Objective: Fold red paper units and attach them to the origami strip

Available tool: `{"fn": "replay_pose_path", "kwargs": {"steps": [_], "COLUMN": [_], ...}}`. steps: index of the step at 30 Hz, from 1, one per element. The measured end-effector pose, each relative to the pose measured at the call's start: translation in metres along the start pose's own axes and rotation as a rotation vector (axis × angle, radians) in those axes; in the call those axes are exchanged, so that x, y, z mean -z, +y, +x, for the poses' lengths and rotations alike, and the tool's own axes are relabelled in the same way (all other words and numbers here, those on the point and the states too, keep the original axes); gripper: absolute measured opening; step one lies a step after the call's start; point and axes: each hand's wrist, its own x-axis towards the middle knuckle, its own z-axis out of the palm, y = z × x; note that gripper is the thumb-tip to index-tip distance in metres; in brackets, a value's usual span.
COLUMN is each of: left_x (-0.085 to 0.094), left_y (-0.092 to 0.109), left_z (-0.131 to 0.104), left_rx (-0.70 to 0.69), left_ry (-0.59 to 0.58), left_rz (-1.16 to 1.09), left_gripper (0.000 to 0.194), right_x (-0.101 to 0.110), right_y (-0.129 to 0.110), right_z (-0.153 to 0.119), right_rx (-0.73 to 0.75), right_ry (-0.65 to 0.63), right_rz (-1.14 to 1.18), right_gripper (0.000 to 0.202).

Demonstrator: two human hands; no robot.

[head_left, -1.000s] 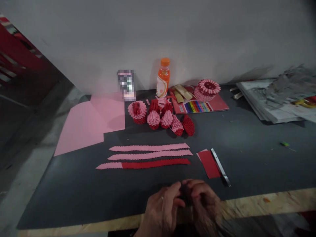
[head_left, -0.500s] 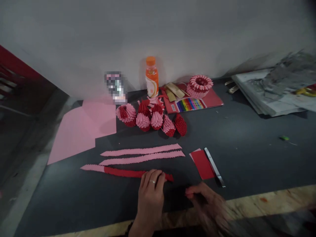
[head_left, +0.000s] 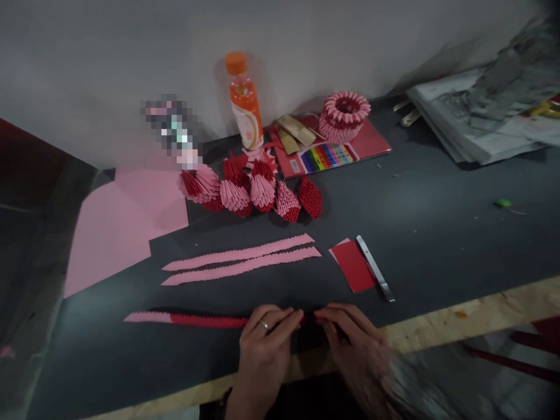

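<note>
A long strip of interlocked folded paper pieces (head_left: 205, 320), pink at its left tip and red along the rest, lies near the table's front edge. My left hand (head_left: 266, 353) is closed on its right end. Close beside it, my right hand (head_left: 352, 335) pinches a small red folded paper piece at that end; the fingers mostly hide it. Beyond them lie two pink folded-paper strips (head_left: 238, 268), side by side. Red paper slips (head_left: 353, 266) with a slim silver metal tool (head_left: 375, 268) along their edge are to the right.
Several red-and-pink folded-paper cones (head_left: 262, 192) sit farther back. Behind them stand an orange drink bottle (head_left: 245, 108) and a paper ring-shaped piece (head_left: 343, 125) on a red paper pack (head_left: 371, 143). Pink sheets (head_left: 114, 233) lie left; a paper stack (head_left: 455, 128) is at back right.
My right hand has moved in to meet the strip's right end beside my left hand. The strip has shifted left and nearer the front edge. The camera view has tilted and shifted.
</note>
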Motion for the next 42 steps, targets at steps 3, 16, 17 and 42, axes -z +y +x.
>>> {"fn": "replay_pose_path", "kwargs": {"steps": [3,16,17,42], "left_x": [0.0,-0.01,-0.01,-0.007], "left_y": [0.006,0.014,0.014,0.015], "left_z": [0.002,0.007,0.008,0.006], "left_rx": [0.012,0.002,-0.003,0.002], "left_ry": [0.046,0.057,0.057,0.048], "left_rz": [0.026,0.05,0.04,0.054], "left_gripper": [0.027,0.02,0.02,0.023], "right_x": [-0.001,-0.002,-0.003,0.003], "right_y": [-0.002,-0.006,-0.007,-0.003], "right_z": [-0.002,0.002,0.003,-0.006], "right_rx": [0.004,0.035,0.04,0.107], "right_ry": [-0.018,-0.056,-0.048,-0.122], "right_rz": [-0.011,-0.014,-0.015,-0.057], "right_gripper": [0.029,0.04,0.039,0.043]}}
